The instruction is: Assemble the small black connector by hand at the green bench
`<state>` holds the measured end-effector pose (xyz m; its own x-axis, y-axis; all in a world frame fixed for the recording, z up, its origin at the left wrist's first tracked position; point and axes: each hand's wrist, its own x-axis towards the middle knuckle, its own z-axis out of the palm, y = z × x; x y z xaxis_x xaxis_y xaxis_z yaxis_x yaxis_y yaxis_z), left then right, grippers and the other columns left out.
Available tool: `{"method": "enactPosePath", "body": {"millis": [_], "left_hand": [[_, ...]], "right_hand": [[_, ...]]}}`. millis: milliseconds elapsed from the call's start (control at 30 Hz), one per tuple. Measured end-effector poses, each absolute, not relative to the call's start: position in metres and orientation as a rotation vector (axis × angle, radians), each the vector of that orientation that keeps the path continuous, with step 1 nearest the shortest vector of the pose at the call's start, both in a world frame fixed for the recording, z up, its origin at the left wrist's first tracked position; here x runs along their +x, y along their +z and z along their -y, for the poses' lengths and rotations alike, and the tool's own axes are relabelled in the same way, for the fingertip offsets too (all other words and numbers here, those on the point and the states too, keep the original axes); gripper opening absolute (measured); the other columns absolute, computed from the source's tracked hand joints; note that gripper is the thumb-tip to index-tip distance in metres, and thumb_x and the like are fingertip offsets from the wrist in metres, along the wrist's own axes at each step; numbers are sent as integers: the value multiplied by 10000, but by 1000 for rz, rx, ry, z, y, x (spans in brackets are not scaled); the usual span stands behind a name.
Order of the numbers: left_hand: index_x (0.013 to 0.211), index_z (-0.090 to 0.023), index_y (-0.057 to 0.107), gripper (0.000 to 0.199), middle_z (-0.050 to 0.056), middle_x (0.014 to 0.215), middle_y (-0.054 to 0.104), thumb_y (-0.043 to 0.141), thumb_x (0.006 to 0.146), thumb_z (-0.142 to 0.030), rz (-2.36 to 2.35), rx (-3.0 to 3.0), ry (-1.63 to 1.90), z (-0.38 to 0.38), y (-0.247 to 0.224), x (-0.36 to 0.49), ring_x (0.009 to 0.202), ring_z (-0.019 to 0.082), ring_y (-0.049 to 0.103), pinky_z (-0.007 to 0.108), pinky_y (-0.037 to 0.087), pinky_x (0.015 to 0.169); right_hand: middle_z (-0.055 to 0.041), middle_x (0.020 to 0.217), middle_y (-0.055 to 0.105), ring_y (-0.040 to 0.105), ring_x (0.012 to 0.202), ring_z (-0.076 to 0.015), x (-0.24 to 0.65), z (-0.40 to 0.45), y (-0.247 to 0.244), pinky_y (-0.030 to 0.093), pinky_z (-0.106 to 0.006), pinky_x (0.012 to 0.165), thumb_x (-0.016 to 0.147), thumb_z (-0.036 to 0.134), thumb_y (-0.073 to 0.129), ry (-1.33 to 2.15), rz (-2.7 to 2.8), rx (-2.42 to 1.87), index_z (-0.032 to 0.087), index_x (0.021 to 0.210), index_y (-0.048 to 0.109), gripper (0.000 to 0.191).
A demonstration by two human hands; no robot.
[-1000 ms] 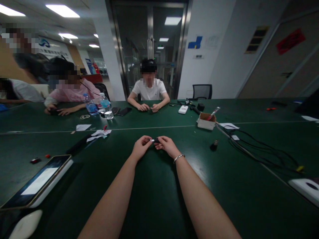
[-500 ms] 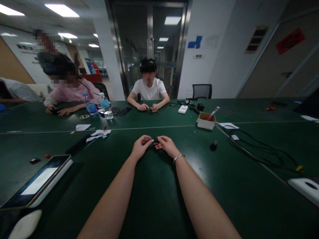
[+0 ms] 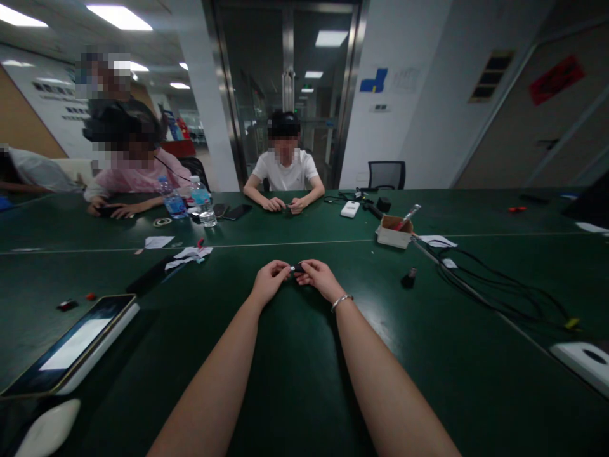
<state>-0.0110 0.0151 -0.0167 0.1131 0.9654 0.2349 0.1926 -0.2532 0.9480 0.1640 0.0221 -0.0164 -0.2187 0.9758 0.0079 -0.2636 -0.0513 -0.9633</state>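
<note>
Above the green table, my two hands meet around a small black stick-like piece with a silver metal end, possibly a USB stick. The fingertips of my left hand are pinched at the silver end on its left side. My right hand, with a bangle at the wrist, grips the black part between thumb and fingers. Much of the piece is covered by the fingers. To the right, a small black item with a clear end lies on the table.
A phone on a white block lies at left, near a white mouse-like object. Paper scraps are further off. A small carton and black cables lie at right. Across sits a person in white, with water bottles nearby.
My hands stay almost in place, both at the small black piece, with only a slight finger shift. In the background at left, a standing person has moved to the right.
</note>
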Motion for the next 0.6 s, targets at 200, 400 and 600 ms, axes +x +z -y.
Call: {"method": "enactPosePath", "body": {"millis": [200,400,600], "left_hand": [[917,-174,658,296,51,801,684,646,727,-401,-1183,1626,1209,-14,-16,-11,728,167,628,304,482,705],[936,-186,646,299,38,828,669,657,717,-390,-1181,1651,1288,-15,-17,-10,767,160,619,293,478,729],[908,-188,632,269,18,735,647,600,763,-412,-1148,1625,1237,-13,-15,-10,689,148,609,280,473,678]], "right_hand": [[-48,655,684,657,522,-107,163,-20,-14,552,-192,526,863,195,580,1503,1136,-922,120,929,569,101],[-47,652,686,656,523,-108,163,-18,-12,553,-196,525,869,187,569,1505,1135,-925,120,933,572,93],[-50,667,688,660,533,-114,163,-20,-14,556,-201,527,854,210,595,1498,1143,-918,128,925,578,110]]}}
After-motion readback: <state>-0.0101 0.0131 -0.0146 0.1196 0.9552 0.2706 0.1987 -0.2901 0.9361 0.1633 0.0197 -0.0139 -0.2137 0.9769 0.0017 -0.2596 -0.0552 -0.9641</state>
